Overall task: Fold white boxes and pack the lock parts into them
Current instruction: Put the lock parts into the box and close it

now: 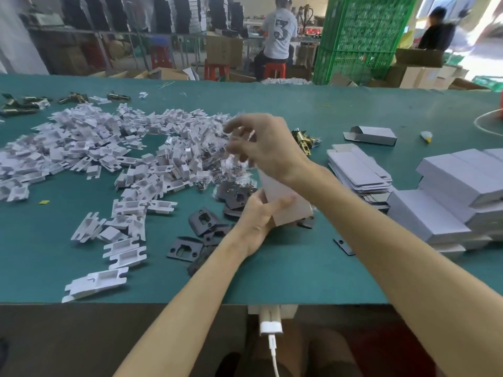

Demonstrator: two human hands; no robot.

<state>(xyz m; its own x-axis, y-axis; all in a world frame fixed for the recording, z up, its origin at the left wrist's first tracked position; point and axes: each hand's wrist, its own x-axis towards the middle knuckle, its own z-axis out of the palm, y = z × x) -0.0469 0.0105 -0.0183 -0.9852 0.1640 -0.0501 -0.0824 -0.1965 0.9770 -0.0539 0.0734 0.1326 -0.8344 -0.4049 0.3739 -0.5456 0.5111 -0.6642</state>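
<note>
White box [288,197] upright over the middle of the tabletop [299,268]
Left grip [255,213] curls round its lower end, nearer the front edge; right grip [266,148] hangs above its top, fingers bent (too blurred to tell whether holding anything).

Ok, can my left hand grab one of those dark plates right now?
Probably not yet: the left hand grips the white box. The dark plates lie uncovered on the table just beside it, so reach looks fine once it lets go of the box.
</note>
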